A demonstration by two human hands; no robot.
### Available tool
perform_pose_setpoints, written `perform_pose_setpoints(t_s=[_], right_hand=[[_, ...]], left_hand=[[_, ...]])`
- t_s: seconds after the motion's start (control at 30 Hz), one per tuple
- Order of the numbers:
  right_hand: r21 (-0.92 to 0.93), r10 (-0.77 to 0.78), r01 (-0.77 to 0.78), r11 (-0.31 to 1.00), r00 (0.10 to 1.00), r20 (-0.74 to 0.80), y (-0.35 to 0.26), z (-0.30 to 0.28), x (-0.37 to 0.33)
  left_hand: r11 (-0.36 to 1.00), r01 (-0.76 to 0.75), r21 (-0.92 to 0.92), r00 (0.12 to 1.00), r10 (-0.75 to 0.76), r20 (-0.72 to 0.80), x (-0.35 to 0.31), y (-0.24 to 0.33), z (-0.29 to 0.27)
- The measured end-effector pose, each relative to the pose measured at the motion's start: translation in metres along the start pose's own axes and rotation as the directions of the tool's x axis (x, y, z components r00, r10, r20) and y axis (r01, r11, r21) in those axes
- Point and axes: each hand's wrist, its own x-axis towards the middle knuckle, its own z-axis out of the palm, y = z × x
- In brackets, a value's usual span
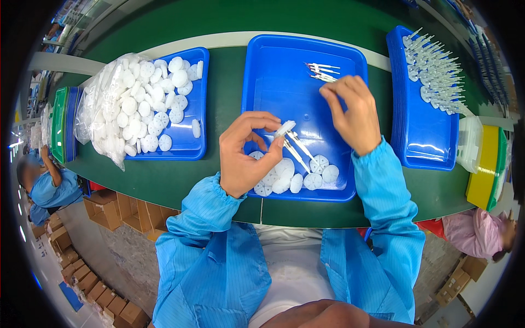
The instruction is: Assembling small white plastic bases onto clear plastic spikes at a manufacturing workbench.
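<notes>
Your left hand (247,150) pinches a white disc (284,128) with slender pins (297,157) over the blue tray (276,74); your right hand (353,112), grip indeterminable, is beside loose pins (326,77): pin-fitting seems in hand, calling for careful single-pin pickup.

The left grip (244,152) pinches a white disc (285,128) bearing slender pins (298,158); the right grip (354,109), toward two o'clock, perhaps touches loose pins (324,72) at one o'clock.

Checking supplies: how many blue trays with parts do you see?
3: the left tray, holding white discs; the middle tray, at centre; and the right tray, apparently stacked on others. More contents may be hidden beneath.
</notes>
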Motion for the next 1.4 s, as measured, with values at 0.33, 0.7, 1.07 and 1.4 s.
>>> perform_pose_setpoints(t_s=[0.33, 0.7, 1.07, 1.4], right_hand=[[-0.205, 0.004, 0.022, 0.979, 0.992, 0.126, 0.019, 0.017, -0.007], [0.164, -0.037, 0.019, 0.986, 0.993, 0.111, -0.051, -0.032, -0.04], [0.12, 0.046, -0.058, 0.991, 0.994, 0.098, -0.058, -0.036, -0.046], [0.06, 0.037, -0.045, 0.997, 0.991, 0.131, -0.057, -0.032, -0.045]], left_hand=[[0.761, 0.403, -0.509, 0.91, -0.394, 0.13, 0.006, 0.0, -0.006], [0.918, 0.255, -0.304, 0.966, -0.232, 0.112, -0.005, -0.006, 0.007], [0.986, 0.157, -0.061, 0.986, -0.153, 0.065, -0.004, 0.003, 0.01], [0.995, -0.045, 0.094, 0.998, 0.041, 0.047, -0.005, -0.003, 0.008]])
